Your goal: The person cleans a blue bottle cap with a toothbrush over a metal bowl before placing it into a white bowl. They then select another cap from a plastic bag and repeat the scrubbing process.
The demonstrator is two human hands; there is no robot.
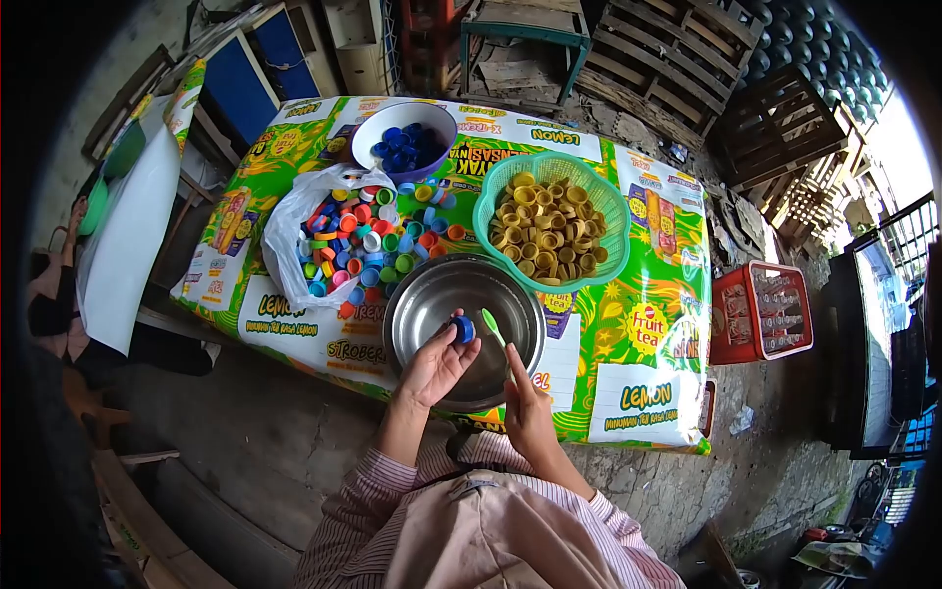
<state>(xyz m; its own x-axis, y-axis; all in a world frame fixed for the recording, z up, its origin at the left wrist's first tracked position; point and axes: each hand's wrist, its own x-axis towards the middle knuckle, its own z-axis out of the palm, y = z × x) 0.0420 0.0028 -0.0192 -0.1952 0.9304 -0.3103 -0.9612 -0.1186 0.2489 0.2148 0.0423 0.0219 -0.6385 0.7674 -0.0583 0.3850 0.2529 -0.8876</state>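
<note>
The left hand (435,368) is closed around a blue bottle cap (463,329), pinched between thumb and fingertips. The right hand (527,412) grips a thin green tool (494,327), which looks like a small brush, though the view is too small to be sure; its tip points toward the cap and lies just beside it. Both hands hover over the near rim of a steel bowl (432,294), which sits at the near edge of a printed plastic sheet (648,324). Behind the bowl, a white bag (285,231) spills mixed coloured caps (373,240) toward the sheet's left side. A green basket (608,211) of yellow caps stands to the right, and a white bowl (378,123) of blue caps is at the far edge.
</note>
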